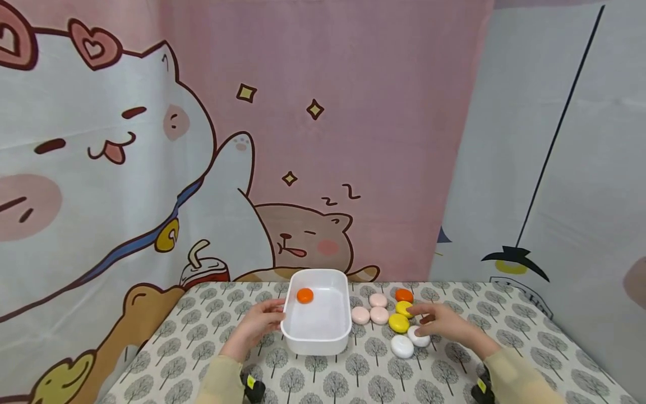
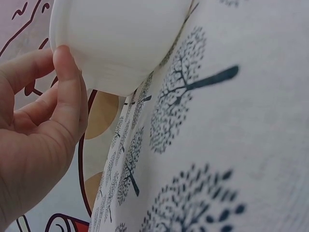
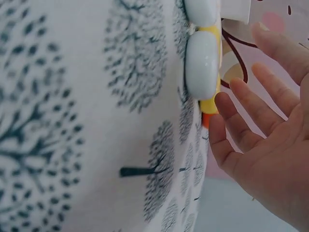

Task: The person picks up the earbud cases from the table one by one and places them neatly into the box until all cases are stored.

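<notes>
A white rectangular plastic tub [image 1: 317,347] stands on the table in the head view, with one round orange piece [image 1: 305,295] inside. My left hand [image 1: 259,324] pinches the tub's left rim; the left wrist view shows the thumb [image 2: 67,72] at that edge. To the right of the tub, my right hand [image 1: 441,324] hovers with relaxed, spread fingers and holds nothing. Under and beside its fingertips are a yellow piece [image 1: 403,308] and a glossy white piece [image 1: 418,336]. A second yellow piece [image 1: 398,323] and another white piece [image 1: 402,347] lie close by.
Pale pink pieces [image 1: 379,315] lie between the tub and the yellow ones. An orange-red piece [image 1: 404,294] sits at the far end of the group. The tree-print cloth [image 1: 333,387] covers the table, and a cartoon curtain [image 1: 383,140] hangs behind it.
</notes>
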`<action>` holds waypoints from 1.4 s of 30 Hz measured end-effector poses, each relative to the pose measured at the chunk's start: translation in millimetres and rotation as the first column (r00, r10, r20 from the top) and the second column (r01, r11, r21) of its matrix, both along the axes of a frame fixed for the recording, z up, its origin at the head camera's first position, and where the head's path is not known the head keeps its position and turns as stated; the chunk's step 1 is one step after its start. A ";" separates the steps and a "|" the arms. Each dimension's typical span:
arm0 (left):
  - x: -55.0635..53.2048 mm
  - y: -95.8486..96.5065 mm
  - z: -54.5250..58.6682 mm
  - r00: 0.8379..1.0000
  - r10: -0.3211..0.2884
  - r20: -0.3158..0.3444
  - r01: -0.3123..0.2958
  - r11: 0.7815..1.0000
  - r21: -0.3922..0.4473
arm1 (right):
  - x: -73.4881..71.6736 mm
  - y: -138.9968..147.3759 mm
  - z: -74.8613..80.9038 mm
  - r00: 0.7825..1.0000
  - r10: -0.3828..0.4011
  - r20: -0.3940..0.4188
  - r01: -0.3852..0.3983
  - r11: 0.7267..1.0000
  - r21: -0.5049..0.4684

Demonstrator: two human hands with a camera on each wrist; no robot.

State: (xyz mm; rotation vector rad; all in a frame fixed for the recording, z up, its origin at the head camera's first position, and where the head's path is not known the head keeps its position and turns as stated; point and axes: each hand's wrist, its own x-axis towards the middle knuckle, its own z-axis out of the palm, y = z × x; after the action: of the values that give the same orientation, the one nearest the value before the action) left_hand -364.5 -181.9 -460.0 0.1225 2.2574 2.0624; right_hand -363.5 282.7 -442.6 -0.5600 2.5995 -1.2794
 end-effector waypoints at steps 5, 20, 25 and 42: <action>1.9 0.6 3.2 1.000 0.002 -0.014 -0.002 1.000 -0.011 | 2.2 6.9 -2.6 0.999 0.011 0.031 -0.010 0.999 -0.031; 2.0 0.5 0.3 1.000 0.020 -0.001 -0.020 1.000 0.008 | -2.7 9.3 -21.3 0.994 -0.074 0.081 0.073 0.997 0.015; 0.4 0.2 -0.3 1.000 0.017 -0.004 -0.017 1.000 0.019 | -4.3 11.7 -24.7 0.995 -0.025 0.096 0.026 1.000 -0.009; 1.3 0.7 1.2 1.000 0.019 0.002 -0.020 1.000 0.013 | -4.5 13.2 -22.9 0.988 0.020 0.156 -0.018 1.000 -0.019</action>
State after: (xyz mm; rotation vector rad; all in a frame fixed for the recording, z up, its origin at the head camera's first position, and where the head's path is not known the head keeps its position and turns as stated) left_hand -363.2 -181.2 -458.8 0.1001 2.2537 2.0861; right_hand -368.0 295.9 -465.6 -0.4664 2.4525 -1.2863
